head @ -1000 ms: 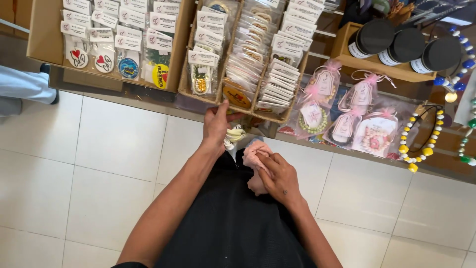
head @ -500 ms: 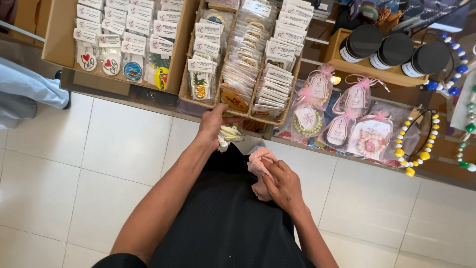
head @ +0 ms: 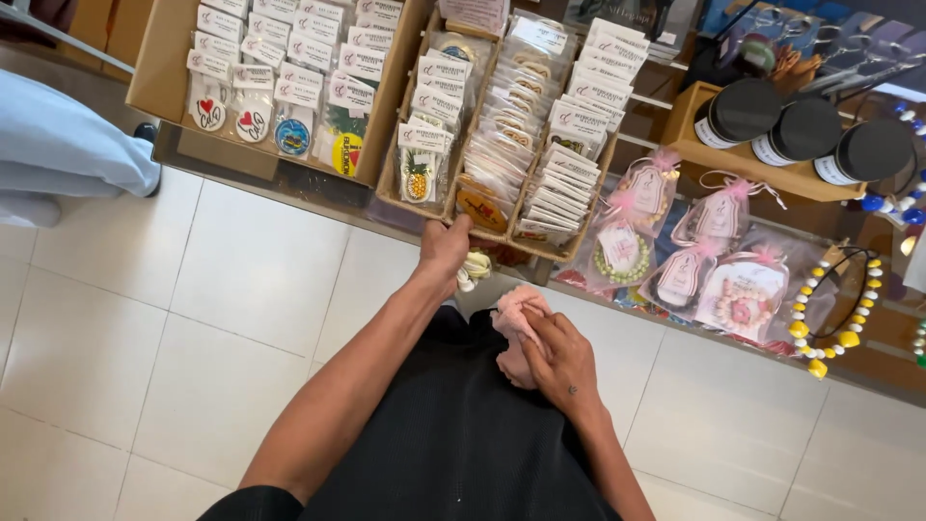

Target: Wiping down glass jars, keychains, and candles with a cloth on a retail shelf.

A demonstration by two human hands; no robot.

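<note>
My left hand [head: 445,249] is closed around a small pale yellow and white item [head: 476,267], right at the front edge of a wooden tray [head: 502,234] of packaged trinkets. My right hand [head: 557,357] holds a bunched pink fabric piece [head: 517,311] against my black shirt. The two hands are a short way apart. What else the left fist hides I cannot tell.
A cardboard box [head: 159,58] of carded stickers and badges sits at the left. Pink gift bags [head: 719,217], three black-lidded jars [head: 803,130] on a wooden stand and bead strings [head: 830,338] are at the right. Another person's light trouser leg [head: 68,150] stands at the left on white tiles.
The view has shifted slightly. My right hand has moved a little down and right with the pink fabric. My left hand stays at the tray's edge.
</note>
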